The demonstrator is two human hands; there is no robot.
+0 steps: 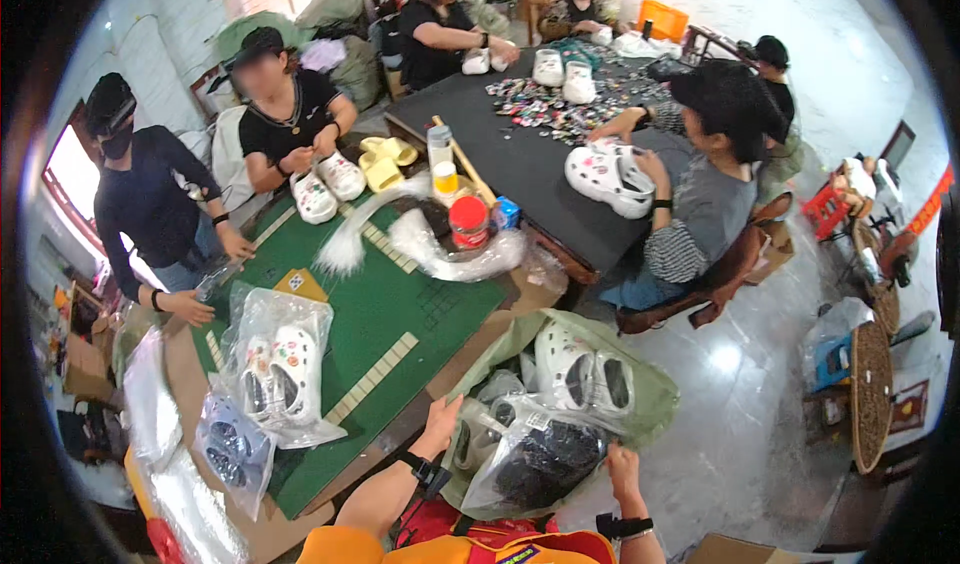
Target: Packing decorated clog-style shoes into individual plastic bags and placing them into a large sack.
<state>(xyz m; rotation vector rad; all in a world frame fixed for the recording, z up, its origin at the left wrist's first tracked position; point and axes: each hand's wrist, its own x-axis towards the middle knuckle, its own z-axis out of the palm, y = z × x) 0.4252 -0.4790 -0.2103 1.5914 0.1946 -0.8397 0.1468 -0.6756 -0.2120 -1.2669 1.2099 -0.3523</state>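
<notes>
A pale green sack (652,396) gapes wide in front of me, between my two forearms. My left hand (439,426) is closed on its left rim, and my right hand (622,468) grips the rim at the right. Inside the sack lie white clogs (562,366) at the far side and dark clogs (545,462) in clear plastic nearer to me. Lighter bagged shoes are partly hidden at the sack's left side. On the green table (390,309) to my left rest bagged white clogs with charms (292,364) and bagged bluish clogs (232,442).
Clear plastic bags (185,474) are piled at the table's left edge. A red-lidded jar (468,222) and yellow slippers (382,164) stand farther back. Several people work around the green table and a dark table (520,179) covered with small charms. A wooden chair (715,274) stands at right.
</notes>
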